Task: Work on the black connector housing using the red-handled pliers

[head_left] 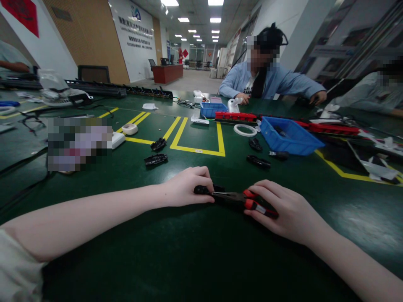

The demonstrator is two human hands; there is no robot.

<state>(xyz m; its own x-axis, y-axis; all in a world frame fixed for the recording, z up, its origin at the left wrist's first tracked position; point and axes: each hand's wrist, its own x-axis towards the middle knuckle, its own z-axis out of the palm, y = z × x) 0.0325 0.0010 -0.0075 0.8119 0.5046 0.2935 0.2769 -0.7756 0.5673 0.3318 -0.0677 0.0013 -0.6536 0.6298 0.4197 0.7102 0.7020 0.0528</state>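
Note:
My left hand [192,186] is closed around a small black plastic part [200,190], holding it just above or on the green table. My right hand [277,205] grips a pair of needle-nose pliers [250,200] by its red and black handles. The tips of the pliers reach left to the black part, beside my left fingertips; what exactly they touch is too small to tell. Beyond my left hand lie two similar black parts [156,160] on the table. Further right lie several more black pieces, one of them a long part [258,162].
A blue bin [288,140] holding dark parts stands at the right, with a smaller blue bin [214,110] further back. Red strips [239,118], a white ring [244,130] and a tape roll [129,129] lie on the table [176,251]. A person [267,75] sits opposite.

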